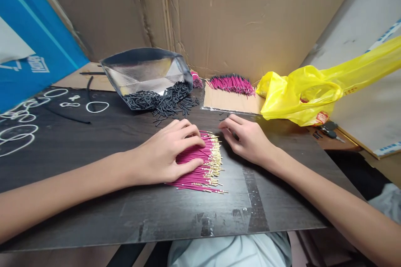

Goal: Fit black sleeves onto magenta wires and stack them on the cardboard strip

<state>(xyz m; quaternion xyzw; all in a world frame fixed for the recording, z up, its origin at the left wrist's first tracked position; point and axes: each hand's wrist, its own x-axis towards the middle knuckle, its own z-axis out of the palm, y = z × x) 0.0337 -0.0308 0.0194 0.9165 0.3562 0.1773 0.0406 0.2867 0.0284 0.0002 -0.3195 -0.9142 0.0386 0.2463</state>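
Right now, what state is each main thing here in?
Left hand: spread
Right hand: curled
Near pink wires: laid flat, partly covered
Foil pouch: open
Black tubes: loose, partly spilled
Far pink wires: piled on cardboard
Yellow bag: crumpled
White bands: scattered loose

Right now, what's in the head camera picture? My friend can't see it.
The left hand lies over pink wires with gold tips on a dark table, the right hand beside them. Behind are black tubes and a yellow bag.
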